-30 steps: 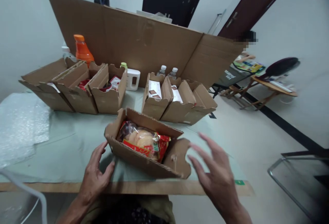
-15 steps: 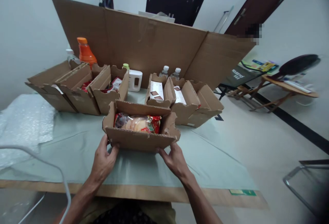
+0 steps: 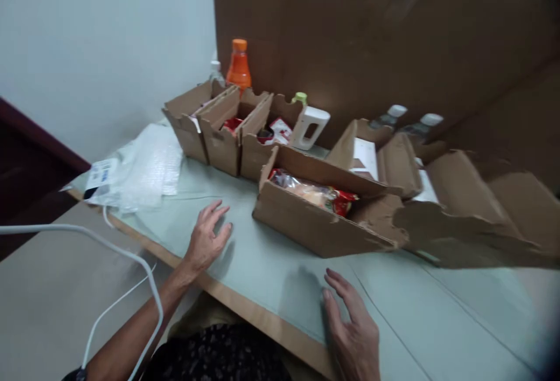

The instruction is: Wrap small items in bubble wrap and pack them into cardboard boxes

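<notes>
A cardboard box (image 3: 306, 226) with an open top stands on the cloth-covered table, in front of the other boxes. Inside it lies a clear and red food packet (image 3: 312, 191). To the left of this box, my left hand (image 3: 207, 238) hovers over the cloth with its fingers apart and nothing in them. My right hand (image 3: 352, 325) is just in front of the box, near the table's front edge, also empty, thumb and fingers apart. Neither hand touches the box.
Behind stand several cardboard boxes (image 3: 221, 147) holding packets, a white jug (image 3: 310, 127), an orange bottle (image 3: 239, 69) and clear bottles (image 3: 389, 116). A tall cardboard panel (image 3: 350, 48) backs them. Bubble wrap (image 3: 151, 165) lies at left; a white cable (image 3: 131, 255) crosses the lower left.
Both hands have let go of the box with the food packet and drawn away from it, the left hand to its left. The head view has turned left.
</notes>
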The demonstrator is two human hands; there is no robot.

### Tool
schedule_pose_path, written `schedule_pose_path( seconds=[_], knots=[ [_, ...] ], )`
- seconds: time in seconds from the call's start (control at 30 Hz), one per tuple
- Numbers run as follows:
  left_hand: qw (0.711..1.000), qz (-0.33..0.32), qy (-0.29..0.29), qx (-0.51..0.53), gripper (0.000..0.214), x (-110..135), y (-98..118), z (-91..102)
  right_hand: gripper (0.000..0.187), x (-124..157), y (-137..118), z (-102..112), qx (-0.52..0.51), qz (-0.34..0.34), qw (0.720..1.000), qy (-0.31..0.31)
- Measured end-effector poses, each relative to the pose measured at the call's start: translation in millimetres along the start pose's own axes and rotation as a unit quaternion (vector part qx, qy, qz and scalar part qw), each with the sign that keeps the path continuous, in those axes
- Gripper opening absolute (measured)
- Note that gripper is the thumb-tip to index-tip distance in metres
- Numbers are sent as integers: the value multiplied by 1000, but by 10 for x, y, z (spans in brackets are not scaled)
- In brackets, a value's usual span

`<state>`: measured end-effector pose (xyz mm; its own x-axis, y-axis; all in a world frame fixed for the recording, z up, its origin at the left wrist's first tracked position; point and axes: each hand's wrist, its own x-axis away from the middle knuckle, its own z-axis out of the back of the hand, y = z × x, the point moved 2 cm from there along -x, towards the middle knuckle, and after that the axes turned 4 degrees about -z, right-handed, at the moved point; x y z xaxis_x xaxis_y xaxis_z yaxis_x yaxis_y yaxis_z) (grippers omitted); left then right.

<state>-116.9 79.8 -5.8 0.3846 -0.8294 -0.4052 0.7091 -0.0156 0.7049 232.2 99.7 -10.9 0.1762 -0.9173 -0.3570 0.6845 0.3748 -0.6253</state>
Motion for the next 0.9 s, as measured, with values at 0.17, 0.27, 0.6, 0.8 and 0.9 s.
schedule_pose_path(
  seconds=[0.17, 0.27, 0.6, 0.8, 0.9],
  knots=[
    [967, 46, 96, -233, 38, -230, -563, 862, 21, -58, -390, -361, -27, 97, 994, -40],
    [936, 122, 68, -323, 49, -277, -868, 1136, 20, -102, -542, -524, -22, 133, 989, -53],
    [936, 149, 92, -305, 36, -402, -912, 1414, 24, -171, -774, -622, -39, 106, 983, -145],
    [981, 109, 97, -125, 32, -292, -146, 1138, 51, -358, -1238, -849, -196, 45, 939, -278],
    [997, 76, 5, -16, 31, -30, 406, 693, 82, -329, -1369, -1011, -283, 11, 907, -311]
  ],
)
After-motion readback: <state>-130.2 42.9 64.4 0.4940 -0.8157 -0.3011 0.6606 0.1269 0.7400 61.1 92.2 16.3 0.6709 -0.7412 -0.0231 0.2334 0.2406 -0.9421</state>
